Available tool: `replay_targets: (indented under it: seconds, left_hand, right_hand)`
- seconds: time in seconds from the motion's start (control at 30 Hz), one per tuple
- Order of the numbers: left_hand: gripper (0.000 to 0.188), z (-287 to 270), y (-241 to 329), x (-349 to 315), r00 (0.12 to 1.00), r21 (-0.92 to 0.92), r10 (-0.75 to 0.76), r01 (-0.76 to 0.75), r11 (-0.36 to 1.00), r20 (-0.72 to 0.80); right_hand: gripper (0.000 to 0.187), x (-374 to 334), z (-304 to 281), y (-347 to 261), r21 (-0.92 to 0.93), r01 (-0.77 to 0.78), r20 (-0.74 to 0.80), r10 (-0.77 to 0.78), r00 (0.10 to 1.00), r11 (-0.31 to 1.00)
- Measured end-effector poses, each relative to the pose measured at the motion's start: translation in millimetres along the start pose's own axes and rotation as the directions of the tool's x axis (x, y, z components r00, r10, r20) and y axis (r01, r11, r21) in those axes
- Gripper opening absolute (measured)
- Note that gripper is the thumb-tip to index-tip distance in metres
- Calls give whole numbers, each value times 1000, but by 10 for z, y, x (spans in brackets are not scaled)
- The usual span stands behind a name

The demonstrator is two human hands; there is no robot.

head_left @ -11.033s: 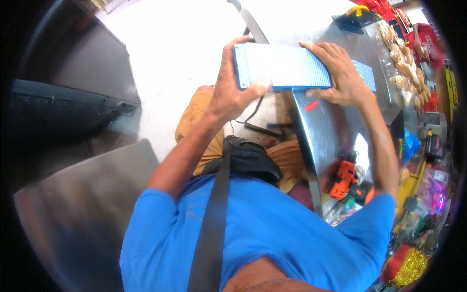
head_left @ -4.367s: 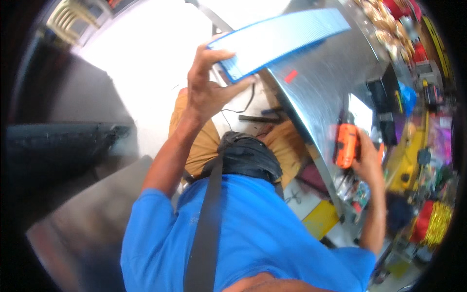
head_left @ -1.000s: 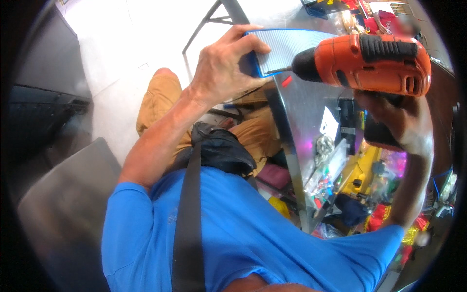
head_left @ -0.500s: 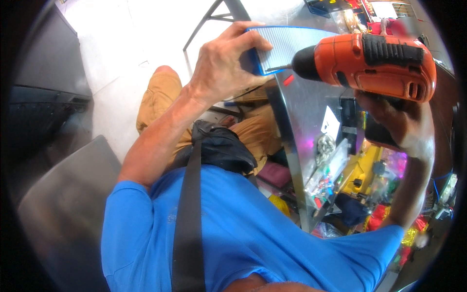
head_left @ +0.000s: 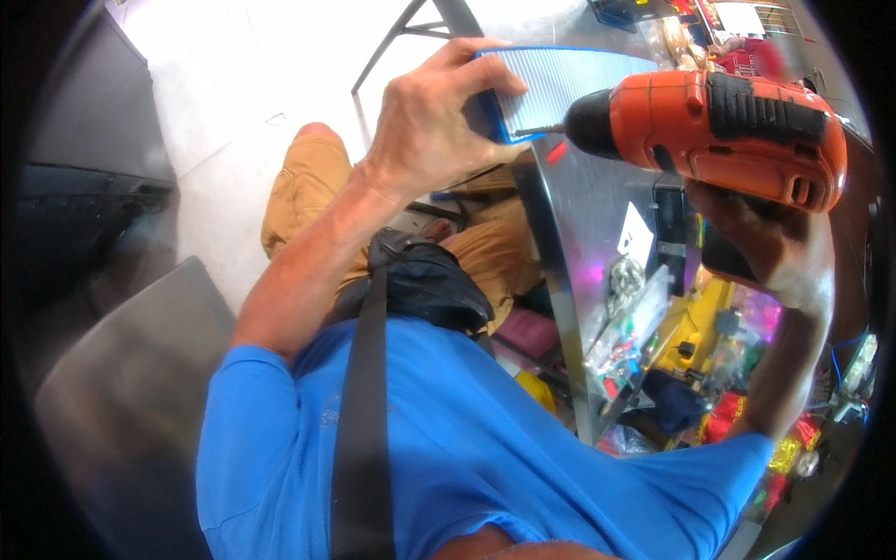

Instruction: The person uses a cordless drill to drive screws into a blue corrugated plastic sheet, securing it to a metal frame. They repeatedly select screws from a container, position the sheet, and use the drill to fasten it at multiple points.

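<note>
My left hand (head_left: 434,117) grips the near left end of a flat panel (head_left: 574,84) with a finely ribbed whitish face and a blue edge. Its thumb and fingers close round that end. An orange and black cordless drill (head_left: 714,131) is held up by my right hand (head_left: 761,219), wrapped round its handle below the body. The drill points left. A thin bit (head_left: 539,131) in its black chuck lies close over the panel's lower edge near my left hand; whether it touches the panel I cannot tell. My right fingers are partly hidden behind the drill.
A metal table (head_left: 583,219) runs along the right, with a small red piece (head_left: 557,152) on it. Cables, plastic bags and a yellow item (head_left: 695,327) crowd its near part. A grey chair back (head_left: 140,373) stands at left, a dark cabinet (head_left: 93,187) beyond it.
The drill has moved slightly right and down, its rear end tilting lower. The panel has shifted very little in my left hand, and both grips stay the same.
</note>
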State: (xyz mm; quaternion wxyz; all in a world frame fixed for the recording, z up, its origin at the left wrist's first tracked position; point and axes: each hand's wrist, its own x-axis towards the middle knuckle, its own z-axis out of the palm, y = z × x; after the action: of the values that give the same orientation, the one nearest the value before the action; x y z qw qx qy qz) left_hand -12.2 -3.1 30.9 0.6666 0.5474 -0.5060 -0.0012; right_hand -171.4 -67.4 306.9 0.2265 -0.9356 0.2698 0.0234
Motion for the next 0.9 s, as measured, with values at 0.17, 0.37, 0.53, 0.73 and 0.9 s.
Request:
replay_targets:
  seconds: [0.17, 0.37, 0.53, 0.73, 0.9]
  left_hand:
    - [50, -27, 17, 12, 1000, -8, -19, 19, 1000, 0]
    - [50, 3, 23, 24, 1000, -32, 2, -2, 999, -2]
    - [49, -42, 17, 10, 999, -15, -29, 29, 999, 25]
    - [53, 7, -45, 55, 999, -18, 37, -36, 999, 14]
    - [48, -56, -77, 24, 994, 69, 96, -93, 993, -43]
  right_hand:
    - [33, -24, 21, 74, -111, 132, 11, -132, 991, 985]
    - [47, -61, -3, 198, -96, 173, 13, -172, 985, 980]
    - [47, -122, 180, 128, 145, 67, -88, -55, 995, 987]
    - [48, -352, 105, 56, 101, -102, -97, 112, 989, 990]
    - [64, -596, 239, 392, 85, 74, -292, -46, 955, 994]
